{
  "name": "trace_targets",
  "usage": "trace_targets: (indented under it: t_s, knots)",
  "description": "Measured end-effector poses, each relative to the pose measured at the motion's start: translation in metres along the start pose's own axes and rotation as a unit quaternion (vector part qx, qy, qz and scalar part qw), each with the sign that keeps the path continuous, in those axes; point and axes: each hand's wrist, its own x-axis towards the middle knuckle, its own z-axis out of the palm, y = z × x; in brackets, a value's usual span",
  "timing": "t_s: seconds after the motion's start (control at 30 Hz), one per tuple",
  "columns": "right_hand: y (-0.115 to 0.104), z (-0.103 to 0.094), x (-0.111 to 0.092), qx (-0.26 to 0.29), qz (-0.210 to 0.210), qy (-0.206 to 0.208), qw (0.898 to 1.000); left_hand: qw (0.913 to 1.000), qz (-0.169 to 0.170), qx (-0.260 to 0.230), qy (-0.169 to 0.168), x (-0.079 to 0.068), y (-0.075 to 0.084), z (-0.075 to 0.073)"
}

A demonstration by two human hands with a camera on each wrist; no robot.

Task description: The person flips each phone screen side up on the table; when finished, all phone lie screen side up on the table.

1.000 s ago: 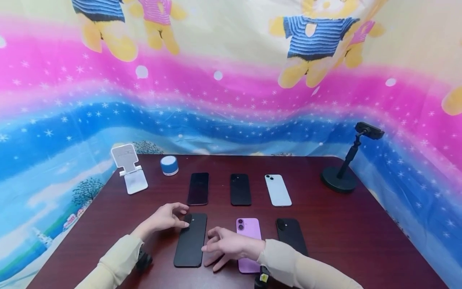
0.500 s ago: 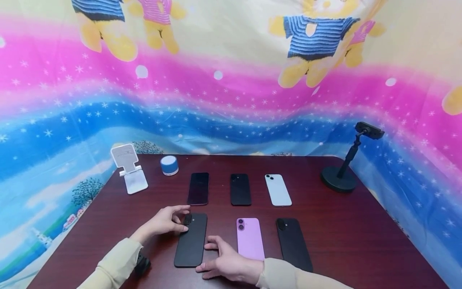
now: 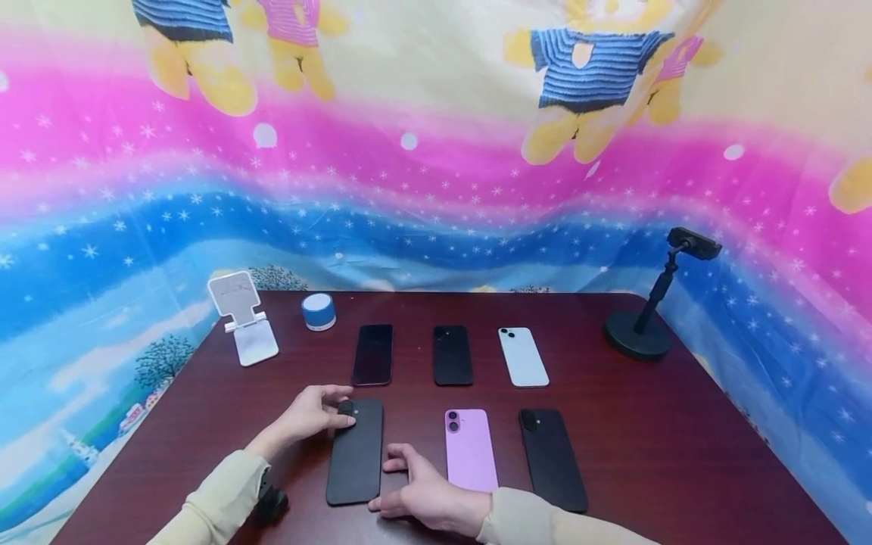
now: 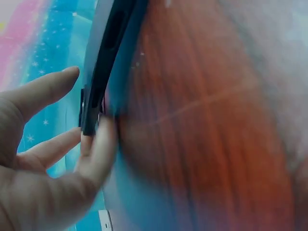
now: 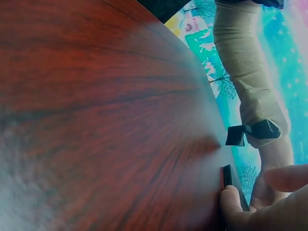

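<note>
A black smartphone [image 3: 356,462], back up with its lenses at the upper left, lies at the front left of the table. My left hand [image 3: 309,412] grips its top left corner, the thumb over the camera corner. In the left wrist view, the phone's [image 4: 108,48] top end stands raised off the tabletop, with fingers on both sides of it. My right hand [image 3: 432,492] is at the lower right, thumb by the bottom corner and fingers loosely bent along the right edge. From the right wrist, the thumb [image 5: 231,199] meets the phone's dark edge.
A purple phone [image 3: 470,450], partly behind my right hand, and another black phone [image 3: 553,458] lie to the right. Behind are three more phones, the rightmost white [image 3: 523,356]. A white stand [image 3: 252,325], a blue speaker-like cylinder [image 3: 318,312] and a black stand [image 3: 640,333] sit farther back.
My right hand has moved toward me to the phone's lower right corner, uncovering more of the purple phone. My left hand has taken hold of the top corner, and the phone's top end has shifted slightly left.
</note>
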Motion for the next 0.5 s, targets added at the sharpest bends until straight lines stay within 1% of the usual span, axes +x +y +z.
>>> trace_targets:
  t_s: [0.13, 0.33, 0.4, 0.5]
  knots:
    - [0.0000, 0.0000, 0.0000, -0.008, 0.001, -0.002, 1.000, 0.9998, -0.001, -0.015, -0.008, -0.0013, -0.0034, 0.0016]
    - [-0.0051, 0.0022, 0.0038, -0.024, 0.027, -0.010, 0.999, 0.9977, -0.007, -0.067, 0.006, -0.0039, -0.0080, 0.0014]
    - [-0.0074, 0.0037, 0.0056, -0.031, 0.036, -0.012, 0.999, 0.9958, -0.006, -0.091, -0.007, -0.0042, -0.0081, 0.0010]
    - [-0.0098, 0.0063, 0.0070, -0.048, 0.046, -0.003, 0.998, 0.9919, -0.001, -0.123, -0.030, -0.0050, -0.0067, 0.0011]
